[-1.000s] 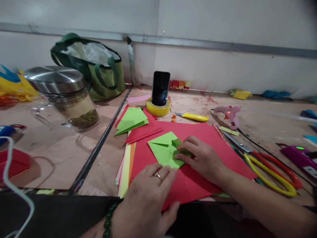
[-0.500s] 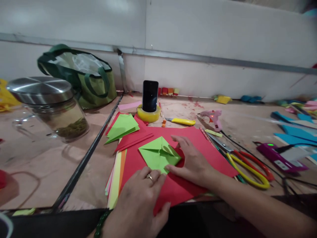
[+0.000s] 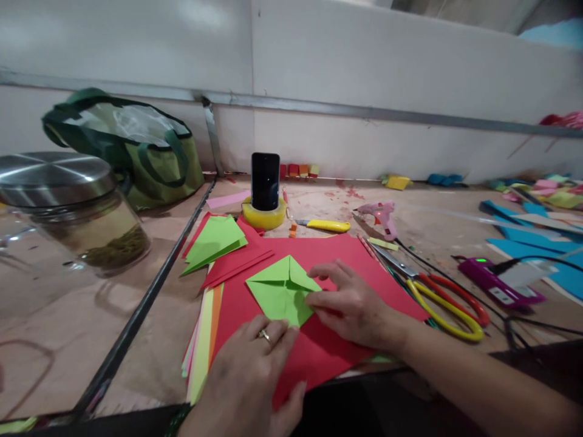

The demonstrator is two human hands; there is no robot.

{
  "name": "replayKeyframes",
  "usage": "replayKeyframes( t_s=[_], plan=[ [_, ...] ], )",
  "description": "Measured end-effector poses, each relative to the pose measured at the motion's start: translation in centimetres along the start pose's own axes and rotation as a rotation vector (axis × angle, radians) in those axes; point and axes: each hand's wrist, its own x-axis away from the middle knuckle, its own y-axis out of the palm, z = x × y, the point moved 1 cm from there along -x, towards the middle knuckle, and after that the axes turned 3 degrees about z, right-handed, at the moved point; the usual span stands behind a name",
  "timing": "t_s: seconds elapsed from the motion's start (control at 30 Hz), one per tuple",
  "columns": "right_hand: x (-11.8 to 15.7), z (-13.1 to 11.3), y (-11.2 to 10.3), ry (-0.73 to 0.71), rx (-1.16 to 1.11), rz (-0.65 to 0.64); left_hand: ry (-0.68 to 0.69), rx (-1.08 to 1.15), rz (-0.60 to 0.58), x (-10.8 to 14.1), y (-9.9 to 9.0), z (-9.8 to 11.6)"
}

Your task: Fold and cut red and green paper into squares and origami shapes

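Observation:
A light green sheet of paper [image 3: 279, 297], folded into a diamond with flaps meeting near its centre, lies on a stack of red paper [image 3: 346, 252]. Fingers outstretched, my left hand [image 3: 248, 370] rests flat over the diamond's bottom corner, its thumb spread on the red sheet. My right hand [image 3: 353, 303] has its fingers curled and grips the diamond's right corner between thumb and fingers. Left of it, folded green papers [image 3: 216, 240] sit on folded red ones [image 3: 237, 264].
A phone [image 3: 265, 182] stands in a yellow tape roll [image 3: 264, 215]. Beyond the red sheet are a utility knife [image 3: 325, 226] and a pink glue gun [image 3: 382, 217]. Scissors [image 3: 449, 309] and a purple power strip [image 3: 498, 282] lie right; a glass jar [image 3: 104, 237] and green bag [image 3: 164, 167] stand left.
My right hand's fingers have closed in from a spread pose onto the green paper's right corner. The raised right flap now lies flatter. The view has shifted slightly right.

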Motion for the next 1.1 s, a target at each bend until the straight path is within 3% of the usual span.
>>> replayKeyframes(
  t_s=[0.13, 0.33, 0.73, 0.93, 1.1],
  plan=[
    [-0.3, -0.1, -0.7, -0.162, 0.049, -0.106, -0.026, 0.007, -0.012, 0.0, 0.0, 0.0],
    [0.5, 0.3, -1.2, -0.225, 0.163, -0.085, -0.009, 0.005, -0.002, 0.0, 0.0, -0.1],
    [2.5, 1.0, -1.2, -0.134, 0.214, -0.065, 0.015, -0.007, 0.023, 0.1, -0.2, 0.0],
    [2.8, 0.4, -2.0, -0.079, 0.229, 0.013, 0.017, -0.026, 0.031, -0.2, -0.2, 0.1],
    [2.6, 0.3, -1.6, -0.081, 0.261, -0.100, 0.012, -0.031, 0.017, -0.2, -0.4, 0.2]
  ],
)
